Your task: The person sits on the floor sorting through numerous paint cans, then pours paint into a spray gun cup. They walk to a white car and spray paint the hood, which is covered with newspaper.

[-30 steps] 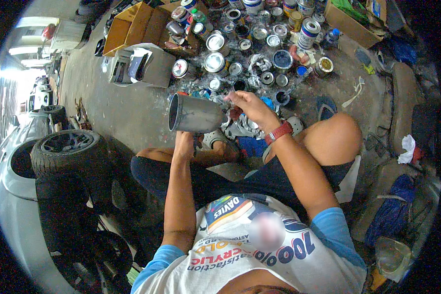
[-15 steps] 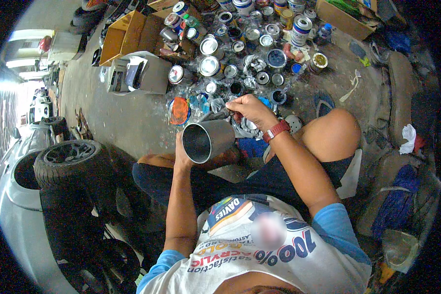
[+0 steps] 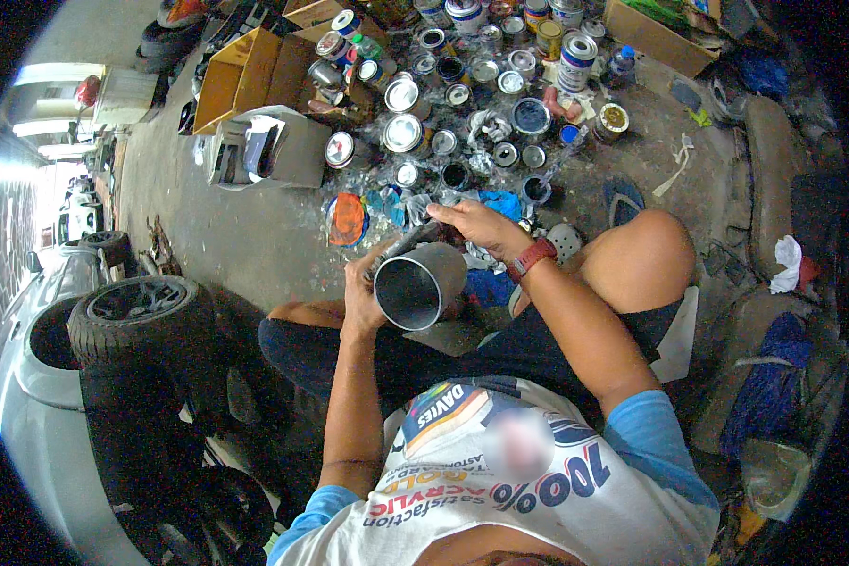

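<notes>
A grey metal cup (image 3: 446, 276), a plain cylinder, is held over my lap. It lies tilted with its dark open mouth toward me. My left hand (image 3: 360, 288) grips it from the left side, its fingers partly hidden behind the cup. Just beyond the cup runs a dark, narrow piece (image 3: 415, 238), whose kind I cannot make out. My right hand (image 3: 481, 229), with a red watch on the wrist, is closed at the far end of this piece, thumb and forefinger pinched together.
Many paint cans (image 3: 403, 133) crowd the floor ahead, among crumpled foil and rags. An orange-topped lid (image 3: 348, 220) lies beyond my left hand. A grey carton (image 3: 292, 156) stands at the left. Stacked tires (image 3: 141, 302) and a silver car (image 3: 42, 396) are at my far left; a flip-flop (image 3: 623, 201) lies ahead right.
The cup has shifted right and turned its mouth more toward me. My left hand's fingers now reach along its far side. My right hand has come slightly lower and nearer.
</notes>
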Tool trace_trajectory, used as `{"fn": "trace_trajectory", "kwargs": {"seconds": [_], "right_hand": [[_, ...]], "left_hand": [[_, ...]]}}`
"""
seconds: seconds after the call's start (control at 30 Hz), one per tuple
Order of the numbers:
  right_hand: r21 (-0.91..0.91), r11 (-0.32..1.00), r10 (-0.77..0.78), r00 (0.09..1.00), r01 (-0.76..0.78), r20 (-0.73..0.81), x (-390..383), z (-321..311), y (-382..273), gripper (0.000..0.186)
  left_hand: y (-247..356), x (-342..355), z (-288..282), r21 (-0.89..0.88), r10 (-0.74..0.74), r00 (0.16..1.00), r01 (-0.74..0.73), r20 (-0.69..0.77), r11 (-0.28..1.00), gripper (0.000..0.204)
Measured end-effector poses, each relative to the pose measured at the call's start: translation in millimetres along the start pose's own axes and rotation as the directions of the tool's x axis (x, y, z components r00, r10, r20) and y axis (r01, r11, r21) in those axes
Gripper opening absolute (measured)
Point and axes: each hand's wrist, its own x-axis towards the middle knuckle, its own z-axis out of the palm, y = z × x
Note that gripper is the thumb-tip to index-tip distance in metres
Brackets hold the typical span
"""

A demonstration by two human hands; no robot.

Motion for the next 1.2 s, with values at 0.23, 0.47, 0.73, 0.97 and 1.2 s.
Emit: {"fn": "trace_trajectory", "kwargs": {"seconds": [0.23,0.47,0.73,0.97,1.2], "right_hand": [[-0.06,0.998,0.004,0.997,0.0,0.074,-1,-5,-3,0.048],[-0.051,0.999,0.006,1.0,-0.007,-0.022,0,-1,-2,0.056],[-0.002,1.0,0.01,0.987,-0.01,-0.162,0,-16,-6,0.053],[-0.123,0.992,0.009,0.998,-0.016,-0.058,-1,-14,-9,0.046],[-0.158,0.987,0.029,0.999,-0.024,0.027,1,-13,1,0.05]], "left_hand": [[4,-1,5,0.023,-0.014,1.0,0.014,-0.017,1.0,0.051],[0,-1,14,-0.064,-0.008,0.999,0.005,-0.042,0.998,0.048],[-3,-1,13,-0.08,-0.011,0.999,0.008,-0.04,0.997,0.05],[0,-3,12,-0.016,-0.03,0.999,0.029,-0.037,0.999,0.052],[-10,-3,14,-0.078,-0.057,0.998,0.054,-0.037,0.995,0.054]]}}
